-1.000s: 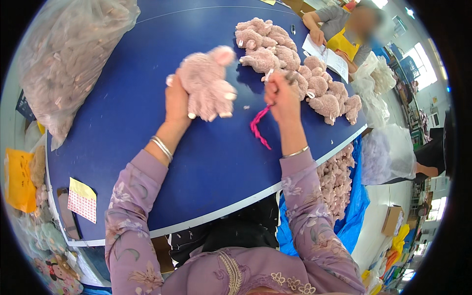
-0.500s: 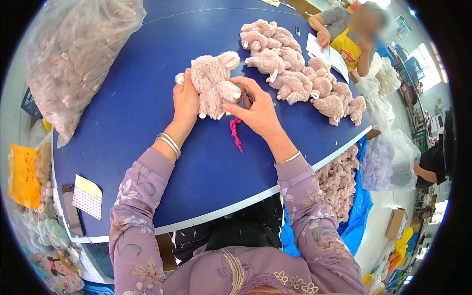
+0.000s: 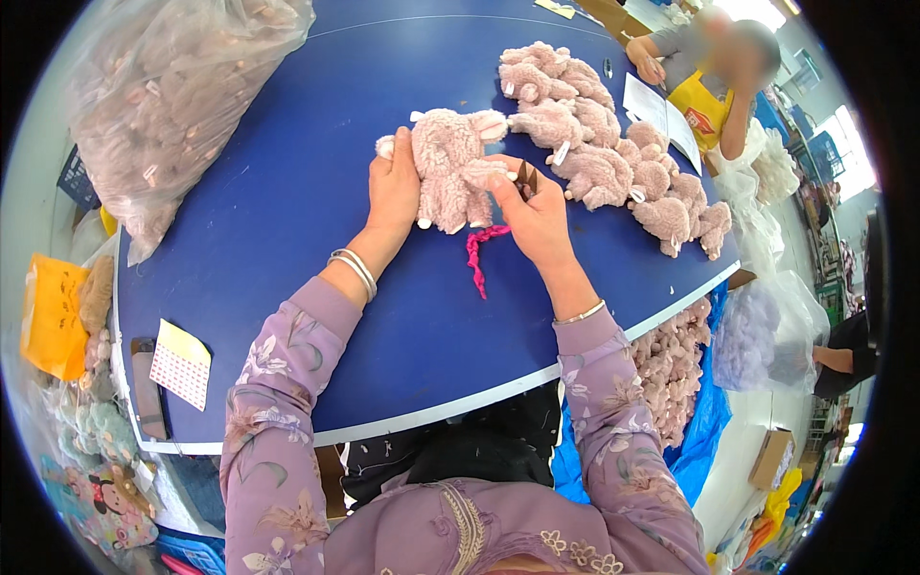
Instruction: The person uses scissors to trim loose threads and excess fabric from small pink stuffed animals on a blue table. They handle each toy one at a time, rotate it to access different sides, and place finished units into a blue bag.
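Note:
A fluffy pale pink plush toy (image 3: 446, 168) with white-tipped limbs is held up over the blue table. My left hand (image 3: 391, 182) is closed round its left side, thumb along the body. My right hand (image 3: 537, 213) pinches the toy's arm on the right between thumb and finger. Dark pointed blades, seemingly of thread snips (image 3: 527, 179), stick up from the same right hand; their handles are hidden in the palm. A knotted bright pink cloth strip (image 3: 475, 261) hangs just below that hand; where its upper end is fastened cannot be seen.
More pink plush toys (image 3: 599, 144) lie piled at the right of the blue table (image 3: 287, 230). A clear bag of toys (image 3: 177, 105) stands far left. Phone (image 3: 149, 388) and sticker sheet (image 3: 180, 364) lie near left. A co-worker (image 3: 704, 86) sits beyond an open booklet (image 3: 661, 115).
The whole view has shifted slightly, carrying table and toys rightward. The right hand has turned so the dark blades now show above the fingers; its pinch has moved to the arm's tip.

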Motion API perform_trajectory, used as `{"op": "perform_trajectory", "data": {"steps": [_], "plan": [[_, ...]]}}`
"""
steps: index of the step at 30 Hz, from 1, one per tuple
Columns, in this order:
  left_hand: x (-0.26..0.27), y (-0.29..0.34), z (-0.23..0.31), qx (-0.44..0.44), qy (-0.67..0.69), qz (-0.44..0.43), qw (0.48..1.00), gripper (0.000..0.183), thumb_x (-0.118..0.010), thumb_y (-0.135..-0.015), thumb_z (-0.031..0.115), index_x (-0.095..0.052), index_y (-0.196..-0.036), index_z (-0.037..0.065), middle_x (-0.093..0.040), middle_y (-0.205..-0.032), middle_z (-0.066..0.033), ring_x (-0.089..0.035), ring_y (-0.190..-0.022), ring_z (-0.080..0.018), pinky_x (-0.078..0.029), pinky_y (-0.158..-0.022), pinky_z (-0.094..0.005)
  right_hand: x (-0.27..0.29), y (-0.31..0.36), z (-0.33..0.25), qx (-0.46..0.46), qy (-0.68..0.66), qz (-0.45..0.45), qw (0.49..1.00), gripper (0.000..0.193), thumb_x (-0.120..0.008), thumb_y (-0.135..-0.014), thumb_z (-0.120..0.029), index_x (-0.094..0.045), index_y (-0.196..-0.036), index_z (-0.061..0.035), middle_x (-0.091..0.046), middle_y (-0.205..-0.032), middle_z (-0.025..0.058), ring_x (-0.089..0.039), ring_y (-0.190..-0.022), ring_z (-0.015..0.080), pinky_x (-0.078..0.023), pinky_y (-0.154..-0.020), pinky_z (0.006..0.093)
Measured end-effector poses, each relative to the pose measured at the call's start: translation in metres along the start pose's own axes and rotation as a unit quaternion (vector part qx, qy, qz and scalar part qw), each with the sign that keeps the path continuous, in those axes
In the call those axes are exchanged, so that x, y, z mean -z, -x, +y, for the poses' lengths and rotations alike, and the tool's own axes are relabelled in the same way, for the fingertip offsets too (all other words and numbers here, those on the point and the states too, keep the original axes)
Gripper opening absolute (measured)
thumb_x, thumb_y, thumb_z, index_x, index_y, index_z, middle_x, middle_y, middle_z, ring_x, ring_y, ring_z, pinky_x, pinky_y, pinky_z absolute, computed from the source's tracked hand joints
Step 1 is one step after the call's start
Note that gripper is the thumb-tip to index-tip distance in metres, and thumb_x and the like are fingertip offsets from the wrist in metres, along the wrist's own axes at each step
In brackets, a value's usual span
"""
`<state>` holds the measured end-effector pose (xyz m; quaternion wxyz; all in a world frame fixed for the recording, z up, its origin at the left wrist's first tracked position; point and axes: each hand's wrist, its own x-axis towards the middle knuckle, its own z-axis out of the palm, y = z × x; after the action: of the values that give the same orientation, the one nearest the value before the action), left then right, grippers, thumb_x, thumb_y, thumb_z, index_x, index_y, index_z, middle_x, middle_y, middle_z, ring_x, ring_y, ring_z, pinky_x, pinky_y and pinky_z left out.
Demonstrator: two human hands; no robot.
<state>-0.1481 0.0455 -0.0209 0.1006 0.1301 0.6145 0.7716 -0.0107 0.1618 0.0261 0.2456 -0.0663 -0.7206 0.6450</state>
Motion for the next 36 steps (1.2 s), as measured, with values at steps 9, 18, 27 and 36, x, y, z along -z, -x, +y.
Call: {"op": "perform_trajectory", "data": {"steps": [9,18,27,36], "plan": [[0.005,0.005,0.018,0.060,0.106,-0.110,0.986,0.058,-0.031,-0.098,0.051,-0.048,-0.122,0.001,-0.064,-0.098,-0.0119,-0.058,-0.055,-0.0130,-0.043,-0.055,-0.0251,0.055,-0.007,-0.010,0.008,-0.222,0.031,0.974,0.020,-0.061,-0.089,-0.022,-0.060,-0.094,-0.0032,-0.047,-0.055,-0.0043,-0.035,-0.044,0.0037,-0.029,-0.042,0.0206],[-0.002,0.006,0.026,0.060,0.056,-0.123,0.989,0.045,-0.032,-0.101,0.041,-0.049,-0.116,0.002,-0.063,-0.097,-0.0117,-0.055,-0.056,-0.0126,-0.040,-0.052,-0.0236,0.131,-0.021,0.009,-0.073,0.292,0.296,0.906,0.058,-0.073,-0.076,-0.028,-0.055,-0.121,0.0043,-0.063,-0.111,0.0191,-0.063,-0.087,0.0251,-0.050,-0.081,0.0340],[-0.001,0.013,0.022,0.011,0.008,-0.176,0.984,0.026,-0.049,-0.098,0.025,-0.054,-0.111,0.002,-0.063,-0.095,-0.0094,-0.057,-0.060,-0.0100,-0.044,-0.056,-0.0229,0.109,-0.012,0.004,-0.105,0.363,0.115,0.919,0.044,-0.063,-0.074,-0.015,-0.057,-0.114,0.0036,-0.066,-0.095,0.0156,-0.064,-0.083,0.0195,-0.050,-0.075,0.0310],[-0.012,0.025,0.018,-0.033,-0.048,-0.286,0.956,0.050,-0.065,-0.088,0.025,-0.045,-0.127,0.000,-0.060,-0.112,-0.0098,-0.059,-0.096,-0.0120,-0.049,-0.078,-0.0266,0.033,-0.001,-0.009,-0.044,0.121,-0.003,0.992,0.032,-0.063,-0.079,-0.006,-0.059,-0.109,0.0036,-0.061,-0.089,0.0036,-0.053,-0.073,0.0054,-0.045,-0.063,0.0217]]}}
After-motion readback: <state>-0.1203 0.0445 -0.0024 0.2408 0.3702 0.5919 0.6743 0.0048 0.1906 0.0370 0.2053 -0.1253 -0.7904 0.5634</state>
